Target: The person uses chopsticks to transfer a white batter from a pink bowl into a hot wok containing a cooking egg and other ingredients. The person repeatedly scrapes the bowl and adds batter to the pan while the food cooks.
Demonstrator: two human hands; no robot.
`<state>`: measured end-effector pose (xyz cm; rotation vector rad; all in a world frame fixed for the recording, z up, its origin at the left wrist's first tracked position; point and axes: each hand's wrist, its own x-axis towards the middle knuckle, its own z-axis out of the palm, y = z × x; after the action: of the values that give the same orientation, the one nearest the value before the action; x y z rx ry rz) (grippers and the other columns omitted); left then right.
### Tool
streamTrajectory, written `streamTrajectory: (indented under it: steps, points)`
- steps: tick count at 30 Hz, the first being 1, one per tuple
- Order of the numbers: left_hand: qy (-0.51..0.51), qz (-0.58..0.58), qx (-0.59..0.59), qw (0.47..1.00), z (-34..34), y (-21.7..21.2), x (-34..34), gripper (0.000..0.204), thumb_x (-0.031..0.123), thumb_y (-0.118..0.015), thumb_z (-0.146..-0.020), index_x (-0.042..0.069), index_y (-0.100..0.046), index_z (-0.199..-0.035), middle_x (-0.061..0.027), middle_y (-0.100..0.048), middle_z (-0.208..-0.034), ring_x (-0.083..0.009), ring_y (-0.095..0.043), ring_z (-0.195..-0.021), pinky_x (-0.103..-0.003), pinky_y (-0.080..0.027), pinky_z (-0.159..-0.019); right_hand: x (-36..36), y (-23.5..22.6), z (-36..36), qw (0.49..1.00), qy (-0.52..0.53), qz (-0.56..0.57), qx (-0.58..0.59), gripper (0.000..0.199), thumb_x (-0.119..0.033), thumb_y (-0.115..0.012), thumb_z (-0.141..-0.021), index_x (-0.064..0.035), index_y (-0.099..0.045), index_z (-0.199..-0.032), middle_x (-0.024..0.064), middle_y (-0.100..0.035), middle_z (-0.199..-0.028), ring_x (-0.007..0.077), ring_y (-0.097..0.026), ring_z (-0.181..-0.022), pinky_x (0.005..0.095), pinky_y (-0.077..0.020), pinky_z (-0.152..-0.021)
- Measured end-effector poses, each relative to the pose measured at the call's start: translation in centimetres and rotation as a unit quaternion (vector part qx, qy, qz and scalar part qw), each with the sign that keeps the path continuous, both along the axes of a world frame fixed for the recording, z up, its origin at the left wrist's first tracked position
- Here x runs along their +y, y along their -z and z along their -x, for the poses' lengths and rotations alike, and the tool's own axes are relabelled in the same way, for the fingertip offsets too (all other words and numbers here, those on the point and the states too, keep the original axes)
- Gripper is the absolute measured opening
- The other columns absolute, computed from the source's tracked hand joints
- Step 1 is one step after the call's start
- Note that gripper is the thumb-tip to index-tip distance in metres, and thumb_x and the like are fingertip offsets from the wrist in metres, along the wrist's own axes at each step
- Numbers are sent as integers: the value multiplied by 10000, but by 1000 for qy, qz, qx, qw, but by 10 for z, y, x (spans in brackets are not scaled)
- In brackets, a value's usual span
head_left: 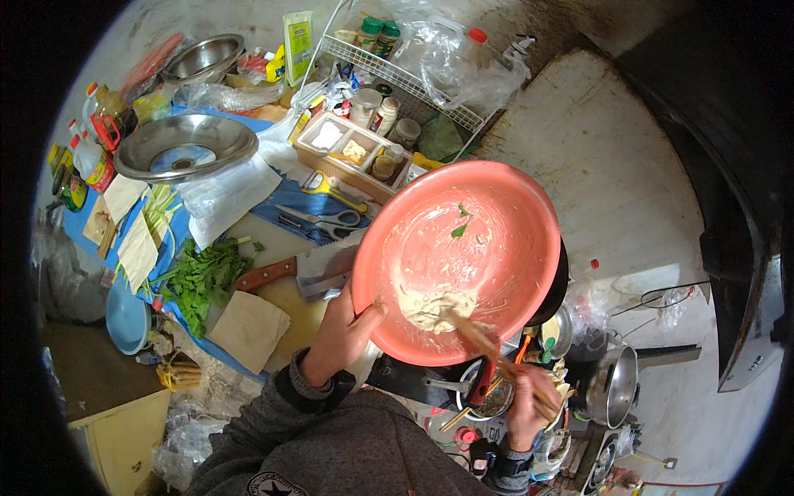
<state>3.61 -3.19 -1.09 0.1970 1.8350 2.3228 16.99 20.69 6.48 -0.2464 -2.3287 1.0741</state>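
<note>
Left hand (343, 335) is gripping the rim of the tilted pink bowl (488, 215), held over a dark pan (552, 289). Right hand (529, 405) is clasping chopsticks (484, 343), scraping pale batter (430, 307). Advisable: keep the tilt steady, sweep toward the low edge.

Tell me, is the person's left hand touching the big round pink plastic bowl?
Touching. The head view shows the left hand gripping the rim of the pink plastic bowl, thumb lying inside the edge.
</note>
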Motion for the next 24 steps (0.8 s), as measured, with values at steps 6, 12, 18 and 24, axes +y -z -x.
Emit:
streamTrajectory:
  steps: [6, 12, 18, 24]
  points:
    - [-4, 15, 10, 1000, -3, -3, 1, 330, 78, -537, -895, -41, -492, -1200, -77, -597, -1009, -110, -525, -911, -287, -444, -806, 4, 2, 0, 997, 65, -38, 15, 89, -2, -608, -843, 63, -650, -801, 136, -659, -808, 196, -614, -728, 299, -491, -678]
    - [-13, 19, 22, 999, -1, -5, -3, 401, 57, -537, -883, -44, -455, -1262, -117, -612, -1070, -127, -537, -962, -288, -444, -836, -18, -1, -25, 997, -66, 26, 10, 148, -67, -667, -815, 73, -673, -859, 169, -678, -849, 252, -661, -744, 334, -533, -704]
    - [-21, 4, 14, 1000, -1, 1, 0, 423, 56, -530, -880, -42, -442, -1282, -124, -592, -1125, -146, -530, -1009, -293, -433, -870, -1, -9, -32, 997, 5, -60, -38, 119, -15, -655, -792, 89, -642, -848, 201, -674, -870, 303, -672, -791, 363, -537, -729]
    - [-17, 20, 21, 999, 0, -2, -1, 458, 56, -533, -880, -51, -414, -1309, -140, -578, -1163, -154, -526, -1039, -293, -421, -896, 4, -12, -38, 993, -65, -92, -32, 127, -9, -657, -794, 86, -650, -878, 180, -667, -846, 271, -651, -753, 344, -524, -707]
